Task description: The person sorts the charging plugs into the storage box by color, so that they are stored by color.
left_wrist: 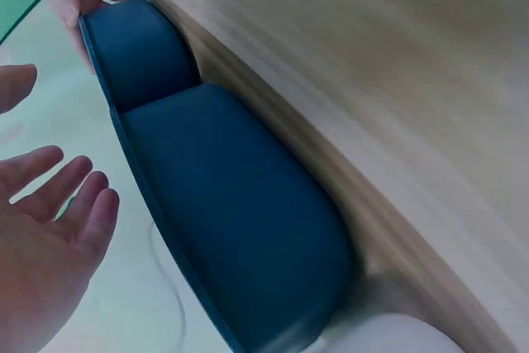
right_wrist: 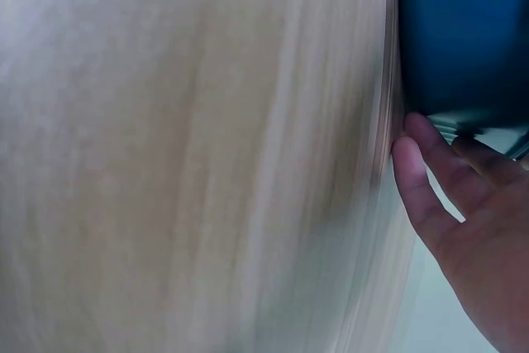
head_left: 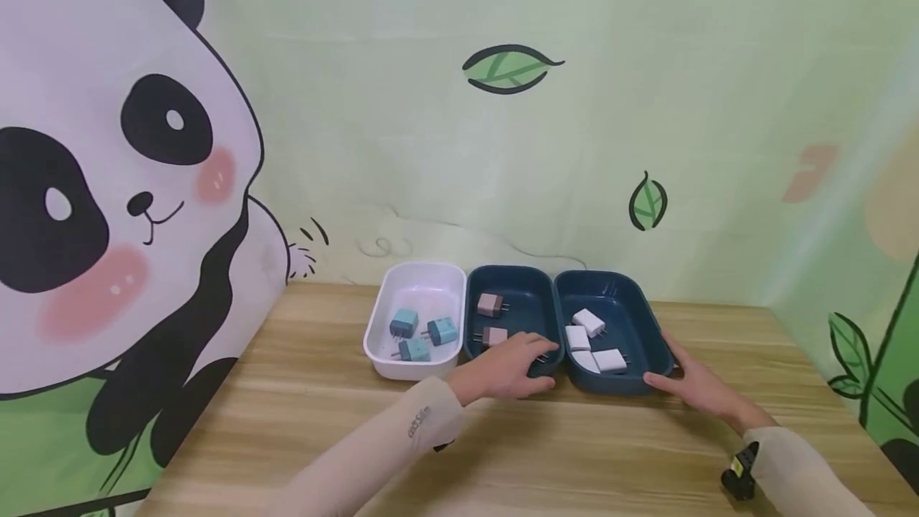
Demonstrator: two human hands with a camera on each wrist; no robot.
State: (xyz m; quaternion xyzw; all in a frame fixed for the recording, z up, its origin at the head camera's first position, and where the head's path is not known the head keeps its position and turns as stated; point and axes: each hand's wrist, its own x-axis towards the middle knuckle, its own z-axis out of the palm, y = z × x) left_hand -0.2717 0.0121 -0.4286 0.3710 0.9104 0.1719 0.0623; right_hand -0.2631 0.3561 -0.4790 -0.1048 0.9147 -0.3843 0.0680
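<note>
My left hand [head_left: 511, 365] hovers over the front of the middle dark blue tray [head_left: 534, 305], fingers spread and loosely bent, gripping nothing visible. In that tray lie pinkish-brown plug chargers [head_left: 491, 305]; metal prongs [head_left: 543, 357] show beside my fingertips, the rest there being hidden. My right hand [head_left: 692, 385] touches the right dark blue tray [head_left: 625, 305] at its front right corner, fingers along the side and thumb at the front. Several white plug chargers [head_left: 589, 322] lie in that tray. In the left wrist view, my left hand [left_wrist: 50, 229] appears beside the trays' rim.
At the left end of the row stands a white tray [head_left: 369, 341] with light blue plug chargers [head_left: 442, 331] in it. All three trays stand side by side on a wood-grain table [head_left: 301, 389]. Behind rises a green wall covering [head_left: 402, 134] with panda and leaf drawings.
</note>
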